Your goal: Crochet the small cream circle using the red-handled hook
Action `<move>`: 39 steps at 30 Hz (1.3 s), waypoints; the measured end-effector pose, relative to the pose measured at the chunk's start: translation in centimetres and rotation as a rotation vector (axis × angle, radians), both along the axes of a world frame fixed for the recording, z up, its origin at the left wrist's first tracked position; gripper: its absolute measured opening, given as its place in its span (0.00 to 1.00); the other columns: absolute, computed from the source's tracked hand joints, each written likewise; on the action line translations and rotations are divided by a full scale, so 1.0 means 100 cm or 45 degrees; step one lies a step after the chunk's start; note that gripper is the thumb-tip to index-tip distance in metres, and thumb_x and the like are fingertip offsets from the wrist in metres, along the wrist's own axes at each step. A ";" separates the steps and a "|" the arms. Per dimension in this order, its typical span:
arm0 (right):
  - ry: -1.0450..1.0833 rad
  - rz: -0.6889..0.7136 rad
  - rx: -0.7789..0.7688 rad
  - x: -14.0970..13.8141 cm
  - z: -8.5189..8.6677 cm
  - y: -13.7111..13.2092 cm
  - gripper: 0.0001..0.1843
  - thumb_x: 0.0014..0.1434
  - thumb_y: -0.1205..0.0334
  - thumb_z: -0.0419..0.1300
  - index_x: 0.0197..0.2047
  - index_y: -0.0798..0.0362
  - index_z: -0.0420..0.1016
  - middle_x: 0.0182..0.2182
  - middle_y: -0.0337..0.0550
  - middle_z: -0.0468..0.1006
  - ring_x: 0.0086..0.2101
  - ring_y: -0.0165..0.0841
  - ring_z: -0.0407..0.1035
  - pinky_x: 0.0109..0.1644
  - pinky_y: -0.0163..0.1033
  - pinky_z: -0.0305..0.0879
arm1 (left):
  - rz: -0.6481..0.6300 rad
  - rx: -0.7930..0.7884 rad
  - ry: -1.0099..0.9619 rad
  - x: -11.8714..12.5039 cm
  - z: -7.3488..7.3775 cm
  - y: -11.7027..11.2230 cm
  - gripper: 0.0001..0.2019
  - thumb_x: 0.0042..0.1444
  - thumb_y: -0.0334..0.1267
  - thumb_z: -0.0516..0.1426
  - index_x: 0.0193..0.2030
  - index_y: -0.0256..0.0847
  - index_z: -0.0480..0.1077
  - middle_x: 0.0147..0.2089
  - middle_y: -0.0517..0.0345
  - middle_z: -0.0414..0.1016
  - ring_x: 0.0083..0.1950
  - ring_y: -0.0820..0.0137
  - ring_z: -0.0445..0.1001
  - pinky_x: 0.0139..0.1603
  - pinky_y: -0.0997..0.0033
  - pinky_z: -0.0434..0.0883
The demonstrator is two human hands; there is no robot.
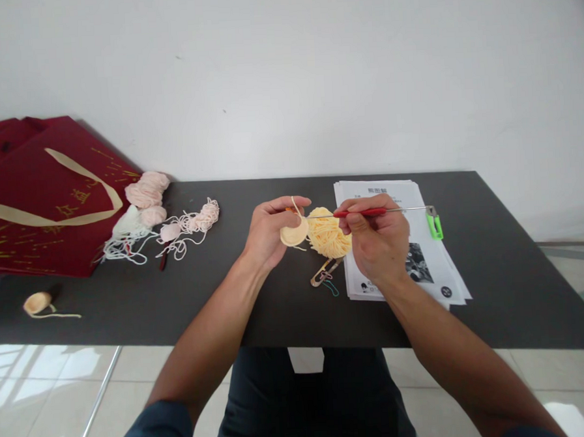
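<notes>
My left hand [272,231] is closed on a small round pale-yellow crochet piece [293,234], with a strand of yarn looped up over the index finger. My right hand [377,237] grips a crochet hook [372,211] by its red handle. The hook's thin metal shaft points left and reaches to the crochet piece; whether its tip sits in a stitch is too small to tell. Between the hands, on the table, rests a ball of yellow yarn [328,233]. Just in front of it lie small scissors [323,273] with a teal cord beside them.
Printed sheets [398,284] lie under my right hand, with a bright green clip [434,225] at their right edge. On the left are a dark red gift bag [41,192], pink yarn [148,189], white yarn [129,230] and another small yellow crochet piece [38,303]. A wall stands behind the table.
</notes>
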State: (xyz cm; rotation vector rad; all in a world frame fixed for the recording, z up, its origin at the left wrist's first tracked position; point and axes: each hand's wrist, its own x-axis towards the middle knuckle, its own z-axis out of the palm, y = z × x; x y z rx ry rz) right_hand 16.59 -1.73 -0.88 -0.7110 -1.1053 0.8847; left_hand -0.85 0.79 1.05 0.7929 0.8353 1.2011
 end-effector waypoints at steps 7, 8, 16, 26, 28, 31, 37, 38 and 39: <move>-0.060 -0.032 -0.011 -0.001 0.003 -0.003 0.08 0.59 0.58 0.71 0.36 0.48 0.76 0.34 0.38 0.85 0.26 0.27 0.73 0.29 0.37 0.68 | -0.028 -0.057 -0.008 -0.001 0.002 0.001 0.13 0.32 0.27 0.63 0.29 0.37 0.82 0.25 0.58 0.74 0.24 0.75 0.67 0.26 0.73 0.61; -0.075 -0.040 -0.001 -0.001 0.004 -0.004 0.08 0.59 0.58 0.71 0.35 0.48 0.76 0.34 0.38 0.85 0.26 0.28 0.73 0.29 0.38 0.69 | -0.034 -0.066 -0.009 -0.002 0.003 0.002 0.13 0.31 0.28 0.63 0.29 0.36 0.82 0.25 0.58 0.74 0.23 0.74 0.67 0.26 0.73 0.61; 0.016 0.052 -0.027 -0.001 0.005 -0.003 0.09 0.59 0.59 0.72 0.36 0.47 0.76 0.34 0.37 0.85 0.26 0.27 0.73 0.29 0.36 0.68 | -0.170 -0.097 -0.129 -0.005 0.000 0.006 0.13 0.31 0.27 0.62 0.29 0.35 0.81 0.23 0.56 0.73 0.22 0.74 0.66 0.26 0.71 0.62; 0.011 0.014 -0.023 -0.002 0.008 -0.002 0.08 0.59 0.58 0.72 0.35 0.47 0.77 0.34 0.37 0.85 0.26 0.27 0.73 0.30 0.37 0.71 | -0.057 0.016 -0.100 -0.003 0.001 0.003 0.12 0.34 0.27 0.65 0.31 0.38 0.83 0.26 0.59 0.75 0.25 0.76 0.67 0.27 0.74 0.63; -0.102 -0.108 0.118 -0.003 0.007 -0.005 0.05 0.59 0.63 0.71 0.37 0.46 0.80 0.36 0.38 0.86 0.28 0.29 0.77 0.32 0.40 0.75 | 0.061 0.123 -0.046 -0.001 -0.001 0.002 0.14 0.38 0.28 0.69 0.36 0.40 0.83 0.29 0.61 0.76 0.27 0.77 0.68 0.29 0.75 0.64; -0.320 -0.228 0.312 -0.007 0.004 -0.011 0.10 0.61 0.68 0.69 0.41 0.41 0.84 0.41 0.39 0.88 0.38 0.36 0.82 0.38 0.46 0.81 | 0.235 0.237 0.042 0.004 -0.005 0.000 0.18 0.42 0.30 0.70 0.43 0.43 0.83 0.31 0.62 0.77 0.29 0.77 0.70 0.33 0.74 0.67; -0.183 -0.192 0.247 -0.016 -0.005 -0.012 0.14 0.60 0.71 0.69 0.43 0.39 0.85 0.44 0.37 0.88 0.36 0.34 0.83 0.43 0.46 0.84 | 0.356 0.325 0.140 0.009 -0.009 -0.002 0.27 0.45 0.31 0.70 0.55 0.44 0.80 0.32 0.64 0.76 0.31 0.77 0.72 0.36 0.73 0.70; -0.087 -0.162 0.176 -0.018 -0.006 -0.011 0.13 0.60 0.70 0.69 0.42 0.40 0.85 0.44 0.37 0.88 0.34 0.32 0.83 0.42 0.44 0.84 | 0.356 0.329 0.134 0.009 -0.009 -0.002 0.28 0.45 0.31 0.70 0.57 0.44 0.79 0.32 0.65 0.76 0.31 0.77 0.72 0.36 0.73 0.70; 0.006 -0.127 0.096 -0.019 -0.007 -0.009 0.11 0.60 0.69 0.70 0.42 0.41 0.85 0.43 0.36 0.88 0.34 0.30 0.83 0.41 0.41 0.84 | 0.354 0.333 0.125 0.009 -0.009 -0.003 0.29 0.45 0.31 0.70 0.58 0.44 0.78 0.33 0.65 0.76 0.31 0.77 0.72 0.36 0.74 0.70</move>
